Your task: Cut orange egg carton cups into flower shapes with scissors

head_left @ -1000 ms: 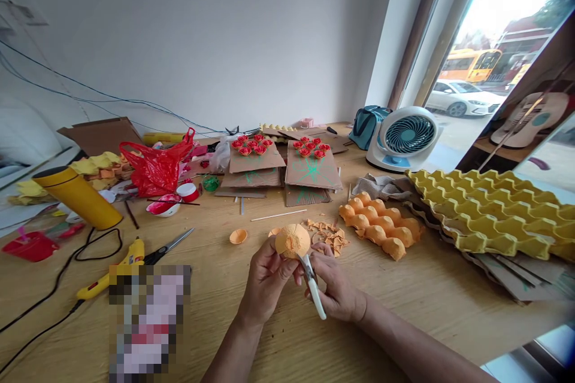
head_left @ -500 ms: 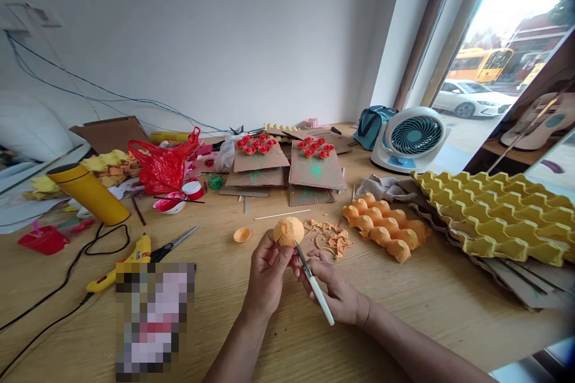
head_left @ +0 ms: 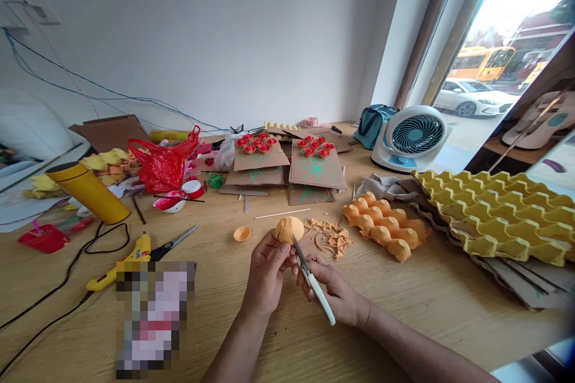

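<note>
Between the fingers and thumb of my left hand (head_left: 266, 272) is an orange egg-carton cup (head_left: 288, 229), its rounded side facing up. My right hand (head_left: 335, 291) grips white-handled scissors (head_left: 320, 296), whose blades point up and left and meet the cup's lower right edge. Just beyond my hands lie curled orange carton scraps (head_left: 333, 240). A second, smaller orange cup (head_left: 242, 234) rests on the table to the left. Right of the scraps sits an orange egg-carton piece (head_left: 386, 221) with several bumps.
Yellow egg trays (head_left: 498, 212) are stacked at the right, near a white fan (head_left: 413, 137). Cardboard panels with red flowers (head_left: 314, 164) stand behind. At left are a yellow glue gun (head_left: 121, 266) with its cord, black-handled scissors (head_left: 177, 242) and a yellow bottle (head_left: 90, 194).
The cup has turned slightly in my left hand, and the scissor blades now reach a bit higher against it. My hands have otherwise hardly moved.
</note>
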The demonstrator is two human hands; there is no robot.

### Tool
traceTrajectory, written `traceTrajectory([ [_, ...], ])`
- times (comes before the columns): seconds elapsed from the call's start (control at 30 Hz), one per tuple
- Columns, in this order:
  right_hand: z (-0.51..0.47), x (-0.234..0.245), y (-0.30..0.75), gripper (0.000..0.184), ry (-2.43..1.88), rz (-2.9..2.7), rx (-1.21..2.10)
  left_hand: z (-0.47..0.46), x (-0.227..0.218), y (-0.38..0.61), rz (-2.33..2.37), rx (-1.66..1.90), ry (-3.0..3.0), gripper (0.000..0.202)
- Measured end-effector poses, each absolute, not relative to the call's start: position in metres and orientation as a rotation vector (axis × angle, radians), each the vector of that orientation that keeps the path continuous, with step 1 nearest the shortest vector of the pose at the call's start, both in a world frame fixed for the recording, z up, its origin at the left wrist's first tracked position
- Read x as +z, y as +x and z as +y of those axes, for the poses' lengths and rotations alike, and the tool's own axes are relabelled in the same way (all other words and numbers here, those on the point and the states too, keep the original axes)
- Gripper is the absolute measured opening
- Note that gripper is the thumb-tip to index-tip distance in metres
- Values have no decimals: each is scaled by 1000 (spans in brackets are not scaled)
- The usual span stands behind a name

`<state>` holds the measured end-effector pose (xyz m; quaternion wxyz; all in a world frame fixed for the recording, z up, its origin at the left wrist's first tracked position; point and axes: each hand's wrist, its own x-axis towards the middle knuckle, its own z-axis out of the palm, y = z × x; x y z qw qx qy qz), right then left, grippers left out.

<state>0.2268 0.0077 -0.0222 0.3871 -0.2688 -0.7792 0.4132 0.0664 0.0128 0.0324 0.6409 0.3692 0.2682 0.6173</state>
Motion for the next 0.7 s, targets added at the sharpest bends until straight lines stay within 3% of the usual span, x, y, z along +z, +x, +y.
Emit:
traceTrajectory([
  [0.27,10,-21,226,21,-714,-1978,996,15,31,67,723,1473,780,31],
  [0.7,7,-23,223,30,-794,-1898,1120,18,30,65,651,1381,666,29],
])
